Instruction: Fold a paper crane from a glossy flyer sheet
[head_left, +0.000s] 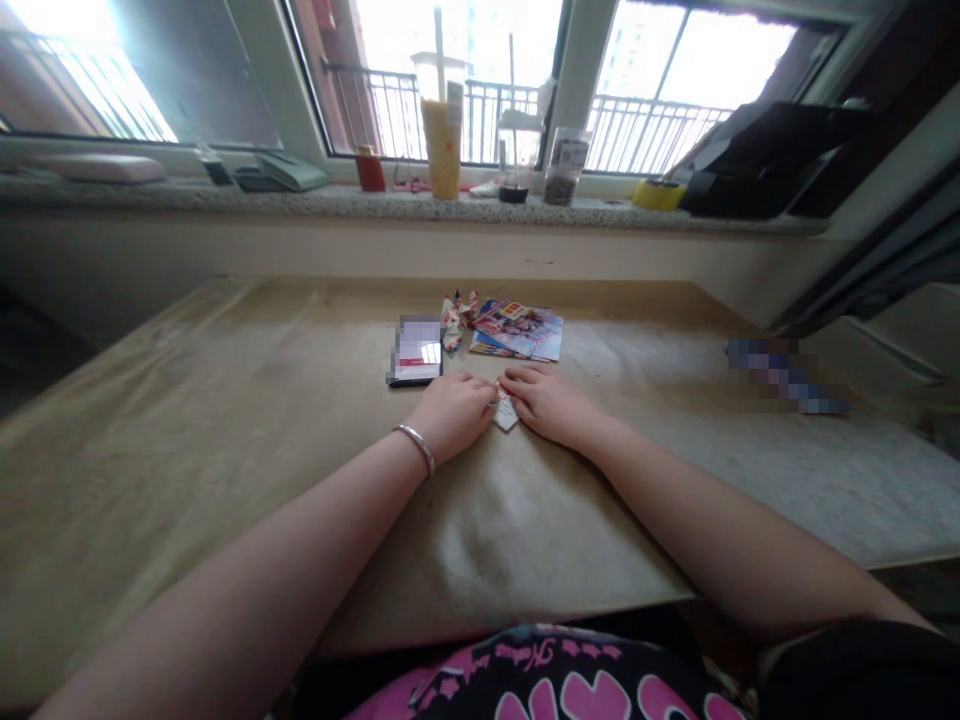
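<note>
A small piece of folded paper (507, 415), white with printed marks and a pointed lower end, lies on the table between my two hands. My left hand (456, 410), with a silver bangle at the wrist, has its curled fingers at the paper's left side. From the right, my right hand (553, 402) pinches the upper part of the same paper, its fingers bent and close together. Both sets of fingertips hide the paper's upper edge. Just beyond them lie folded paper figures (454, 322) in red, white and blue, and a stack of colourful printed sheets (521, 332).
A phone or tablet (418, 350) lies left of the paper figures. Far right on the table's beige cover (637, 500) is a blurred bluish item (784, 378). Along the windowsill (300, 200) stand a tall cup with a straw (441, 140), jars and a black bag (765, 160).
</note>
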